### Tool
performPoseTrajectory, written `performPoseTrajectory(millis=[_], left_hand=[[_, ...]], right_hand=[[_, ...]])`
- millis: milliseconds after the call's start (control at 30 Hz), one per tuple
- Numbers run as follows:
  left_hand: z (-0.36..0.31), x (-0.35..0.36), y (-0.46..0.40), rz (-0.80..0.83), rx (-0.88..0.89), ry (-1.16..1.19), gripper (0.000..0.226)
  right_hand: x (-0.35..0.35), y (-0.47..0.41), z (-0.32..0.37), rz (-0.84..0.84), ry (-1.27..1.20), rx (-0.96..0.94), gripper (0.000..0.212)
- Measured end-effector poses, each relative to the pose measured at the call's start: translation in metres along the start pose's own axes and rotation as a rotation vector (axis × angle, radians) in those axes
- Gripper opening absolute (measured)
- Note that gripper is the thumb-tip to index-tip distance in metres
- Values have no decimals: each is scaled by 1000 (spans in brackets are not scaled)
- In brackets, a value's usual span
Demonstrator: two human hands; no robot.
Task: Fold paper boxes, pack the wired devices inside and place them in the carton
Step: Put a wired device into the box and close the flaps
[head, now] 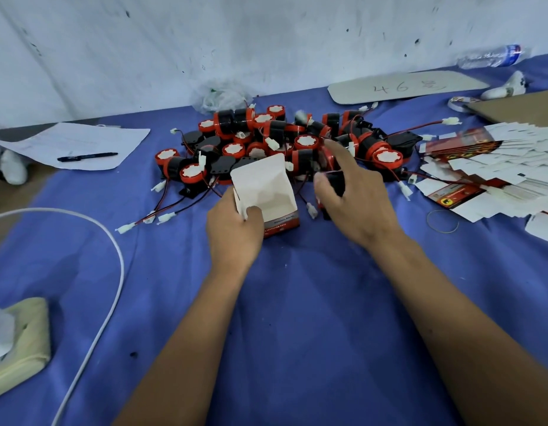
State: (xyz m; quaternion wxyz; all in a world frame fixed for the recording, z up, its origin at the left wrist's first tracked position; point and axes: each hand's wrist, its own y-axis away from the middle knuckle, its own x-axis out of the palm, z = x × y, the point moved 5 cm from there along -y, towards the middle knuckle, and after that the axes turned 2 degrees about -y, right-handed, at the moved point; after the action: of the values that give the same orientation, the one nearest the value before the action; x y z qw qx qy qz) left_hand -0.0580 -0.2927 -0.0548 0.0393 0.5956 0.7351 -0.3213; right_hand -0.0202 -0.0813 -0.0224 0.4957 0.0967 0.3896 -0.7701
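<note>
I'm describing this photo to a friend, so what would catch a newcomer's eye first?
A heap of red-and-black wired devices sits mid-table on the blue cloth. In front of it, the left hand holds an open paper box while the right hand grips a device. Flat boxes fan out at right.

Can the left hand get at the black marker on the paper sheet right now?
Probably not yet: the left hand grips the open paper box. The path left to the marker on the sheet looks free once the box is set down.

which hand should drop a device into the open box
Right. The right hand already grips a device beside the box, while the left hand holds that box open.
</note>
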Motion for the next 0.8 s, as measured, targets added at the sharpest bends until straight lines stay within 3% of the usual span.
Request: performPoseTrajectory(millis=[100,167,233,400,533,667,800], left_hand=[[1,-5,0,-50,-44,25,27],[-1,-4,1,-43,-43,10,29],[-2,-3,1,-54,-35,-7,34],[-1,-11,-3,-153,-32,-36,26],[3,-19,-7,-228,-92,-94,25],[12,-32,-14,-314,-184,-102,26],[15,-34,-13,-302,-234,-44,23]], right_hand=[[-4,5,2,-102,-294,118,30],[6,10,10,-8,-542,182,33],[17,15,19,112,-607,200,40],[25,19,22,199,118,-55,69],[18,13,22,189,444,-177,76],[33,20,25,351,424,-298,69],[16,14,38,227,247,-446,50]])
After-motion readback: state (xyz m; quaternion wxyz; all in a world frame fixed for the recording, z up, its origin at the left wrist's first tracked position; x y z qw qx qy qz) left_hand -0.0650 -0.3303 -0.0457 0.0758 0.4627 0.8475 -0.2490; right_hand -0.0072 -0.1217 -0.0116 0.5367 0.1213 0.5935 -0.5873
